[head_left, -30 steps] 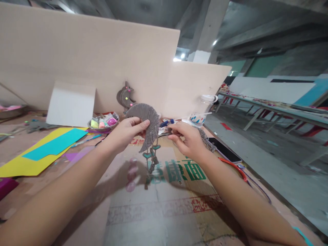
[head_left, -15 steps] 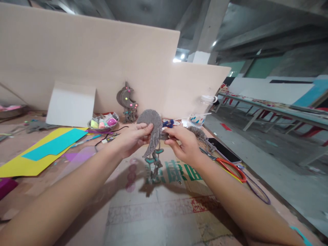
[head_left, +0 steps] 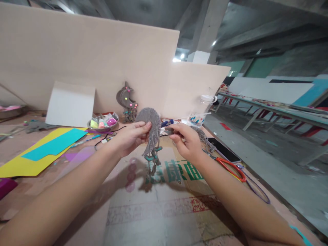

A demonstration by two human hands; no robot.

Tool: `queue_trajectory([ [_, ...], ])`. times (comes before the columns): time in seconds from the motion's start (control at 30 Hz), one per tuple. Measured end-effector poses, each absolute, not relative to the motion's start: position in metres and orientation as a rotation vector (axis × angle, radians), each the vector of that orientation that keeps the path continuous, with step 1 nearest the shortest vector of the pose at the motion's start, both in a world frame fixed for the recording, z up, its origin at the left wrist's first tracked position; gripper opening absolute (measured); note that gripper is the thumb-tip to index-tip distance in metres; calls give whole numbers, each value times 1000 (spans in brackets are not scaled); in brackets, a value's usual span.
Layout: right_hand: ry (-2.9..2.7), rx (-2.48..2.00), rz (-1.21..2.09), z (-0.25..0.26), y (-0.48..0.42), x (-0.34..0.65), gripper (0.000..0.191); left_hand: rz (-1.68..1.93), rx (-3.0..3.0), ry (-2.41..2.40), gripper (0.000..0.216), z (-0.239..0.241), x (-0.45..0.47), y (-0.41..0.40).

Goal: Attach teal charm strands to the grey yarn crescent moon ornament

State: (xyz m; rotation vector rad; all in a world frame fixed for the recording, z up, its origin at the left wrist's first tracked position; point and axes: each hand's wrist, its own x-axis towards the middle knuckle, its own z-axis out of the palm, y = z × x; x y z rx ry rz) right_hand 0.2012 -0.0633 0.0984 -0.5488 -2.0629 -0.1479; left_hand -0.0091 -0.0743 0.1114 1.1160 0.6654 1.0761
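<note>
My left hand [head_left: 137,135] grips a grey yarn-wrapped crescent moon [head_left: 154,128] between thumb and fingers, holding it upright above the cardboard [head_left: 143,212]. Grey strands with small teal-edged pieces [head_left: 151,158] dangle from the moon's lower part. To the right of the moon, my right hand [head_left: 186,138] has its thumb and fingers drawn together around a small dark grey piece [head_left: 169,130], whose kind I cannot make out. A gap separates this hand from the moon. Against the back board leans another grey crescent ornament [head_left: 126,99] with coloured dots and hanging bits.
At right lie orange-handled scissors [head_left: 232,168], a phone [head_left: 225,150] and grey yarn [head_left: 205,138]. Behind them stands a clear plastic cup [head_left: 197,118]. On the left are a bowl of coloured clay [head_left: 104,123], yellow card [head_left: 33,162] and a blue strip [head_left: 55,145].
My right hand has drawn slightly right, away from the moon, widening the gap. The moon has shifted a little up and left in my left hand, and its dangling pieces have swung.
</note>
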Motion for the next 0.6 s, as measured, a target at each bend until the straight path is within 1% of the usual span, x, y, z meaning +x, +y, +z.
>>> queue_trajectory([
  [0.23, -2148, -494, -211, 97, -64, 198, 22, 1061, 1118, 602, 32, 111, -10, -73],
  [0.53, -2122, -488, -208, 96, -66, 196, 18, 1068, 1076, 620, 35, 111, -6, -75],
  [0.6, -2087, -531, -170, 97, -67, 197, 19, 1072, 1089, 634, 35, 110, -7, -73],
])
